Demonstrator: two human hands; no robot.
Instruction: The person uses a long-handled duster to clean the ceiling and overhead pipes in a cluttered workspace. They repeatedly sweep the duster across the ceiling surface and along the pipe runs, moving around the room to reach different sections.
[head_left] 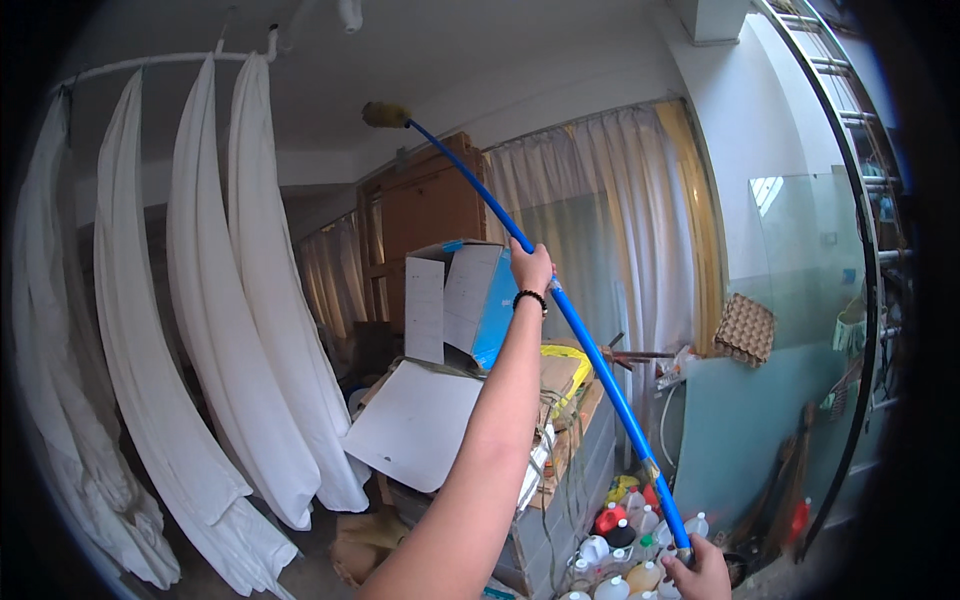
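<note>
A long-handled duster with a blue pole (612,385) slants across the view, from the lower right up to the ceiling area. Its fuzzy yellow-brown head (386,114) is raised near where the ceiling meets the far wall; whether it touches cannot be told. My left hand (532,266), a dark beaded bracelet at its wrist, is wrapped round the pole partway up, with the arm stretched out. Lower down, my right hand (702,572) grips the pole's bottom end near the picture's lower edge.
White cloths (260,300) hang from a pipe at left. Ahead, an open blue-and-white box (480,300) stands on piled goods before a brown wooden panel (432,210) and curtains (580,190). Several bottles (612,588) crowd the floor. Glass sheets (745,430) and a ladder (865,180) stand right.
</note>
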